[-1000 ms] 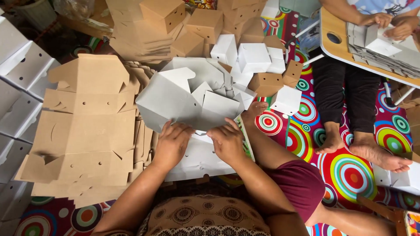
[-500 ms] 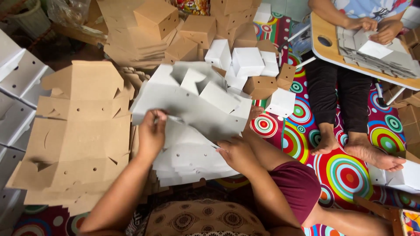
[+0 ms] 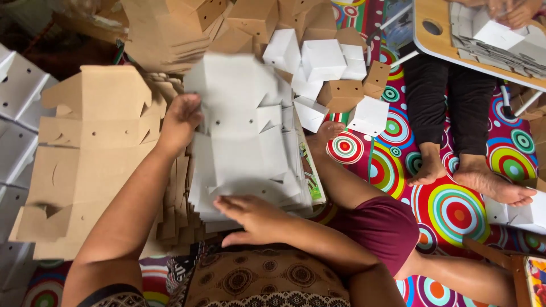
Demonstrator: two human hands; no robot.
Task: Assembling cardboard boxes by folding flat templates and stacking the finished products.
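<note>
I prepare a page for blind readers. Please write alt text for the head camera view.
A seated person's left hand lifts a flat white die-cut cardboard sheet off a stack, while the right hand presses the stack's near edge. Flat brown cardboard sheets lie left; folded white boxes lie beyond.

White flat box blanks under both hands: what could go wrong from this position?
1. The left hand grips only the left edge of the top white blank, so it may bend or crease if lifted.
2. The right hand presses the near edge of the white stack; sheets are already fanned out and could slide toward the brown blanks.
</note>
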